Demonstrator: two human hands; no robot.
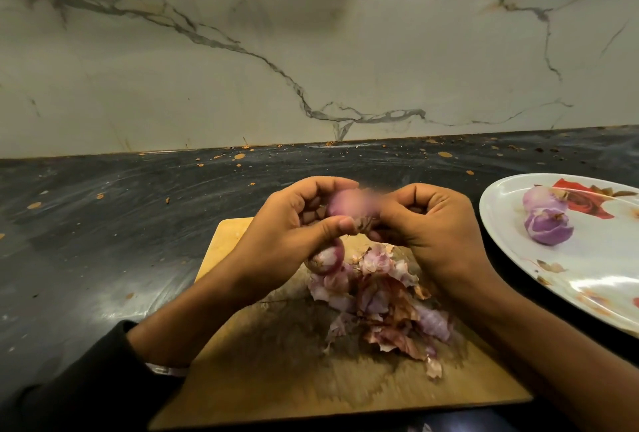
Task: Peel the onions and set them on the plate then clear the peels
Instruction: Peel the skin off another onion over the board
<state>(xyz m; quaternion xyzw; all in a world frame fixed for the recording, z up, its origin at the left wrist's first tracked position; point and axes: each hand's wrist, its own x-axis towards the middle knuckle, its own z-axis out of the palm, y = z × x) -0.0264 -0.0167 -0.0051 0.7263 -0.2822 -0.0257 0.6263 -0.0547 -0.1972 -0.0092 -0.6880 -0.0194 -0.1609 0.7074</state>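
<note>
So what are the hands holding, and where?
Both hands grip one onion: left hand round its left side, right hand pinching the blurred right end.

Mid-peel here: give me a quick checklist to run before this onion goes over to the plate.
1. Onion in hand held by both hands: ok; left hand and right hand both grip it above the cutting board.
2. Skin fully off this onion: cannot tell; it is blurred, and brown skin shows at its lower end.
3. Room on the plate: ok; two peeled onions lie at its far side, and the near part is bare.
4. Peels kept on the board: ok; the pile lies on it.
5. Other onions left: not ok; one small onion still lies by the pile, looking unpeeled.
</note>
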